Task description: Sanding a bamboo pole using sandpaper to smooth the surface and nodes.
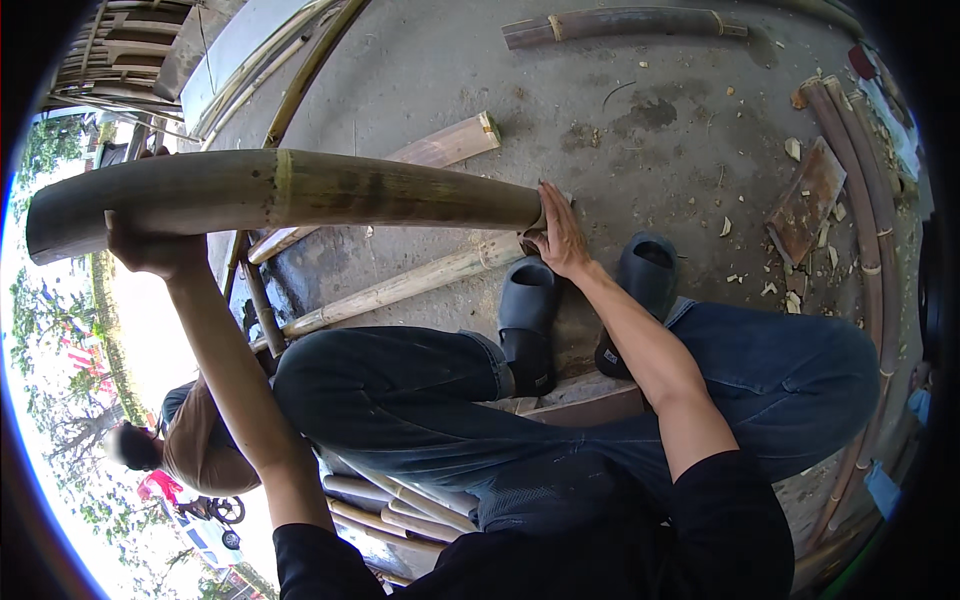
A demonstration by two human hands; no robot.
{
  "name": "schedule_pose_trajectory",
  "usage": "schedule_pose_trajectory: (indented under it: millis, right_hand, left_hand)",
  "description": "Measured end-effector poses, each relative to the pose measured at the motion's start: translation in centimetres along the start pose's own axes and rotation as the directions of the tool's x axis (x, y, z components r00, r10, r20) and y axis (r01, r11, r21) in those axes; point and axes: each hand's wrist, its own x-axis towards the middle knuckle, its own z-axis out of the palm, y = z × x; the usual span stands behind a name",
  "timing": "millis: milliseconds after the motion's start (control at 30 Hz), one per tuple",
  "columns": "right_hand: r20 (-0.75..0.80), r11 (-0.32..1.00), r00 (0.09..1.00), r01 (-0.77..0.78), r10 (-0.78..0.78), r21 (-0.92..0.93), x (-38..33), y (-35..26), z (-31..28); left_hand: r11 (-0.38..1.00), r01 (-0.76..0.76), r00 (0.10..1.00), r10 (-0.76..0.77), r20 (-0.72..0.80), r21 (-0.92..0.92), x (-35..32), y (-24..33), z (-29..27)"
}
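Observation:
A thick, brownish-green bamboo pole (400, 192) with a pale ring at one joint lies across my view, raised above the floor at left. My left hand (155, 245) holds it near its left end from below, the thumb on the near side and the fingers mostly hidden behind it. At the other end, my right hand (562, 235) grips the cut rim, with its fingers along the far side and its thumb low on the near side. Below the pole, a paler bamboo pole (400, 285) reaches toward my left shoe (530, 305). A split bamboo piece (450, 143) lies behind.
Another bamboo length (625, 27) lies at the far side. Long bamboo poles (860, 220) line the right, beside a brown block (806, 200) and scattered chips. More bamboo pieces (400, 515) are below my left leg. A person (200, 440) sits at the lower left.

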Motion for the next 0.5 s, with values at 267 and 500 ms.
schedule_pose_trajectory:
  millis: [267, 500]
  right_hand:
    - [-0.278, 0.892, 0.870, 0.445, -0.408, 0.084, 17.1, -21.2, -2.5]
    - [-0.376, 0.812, 0.795, 0.561, -0.475, 0.160, 24.6, -30.7, -2.9]
  left_hand:
    - [0.998, -0.044, 0.998, 0.046, -0.030, 0.053, -0.9, 1.2, 6.2]
    - [0.991, 0.021, 0.994, -0.006, -0.110, 0.134, -2.1, 2.3, 6.1]
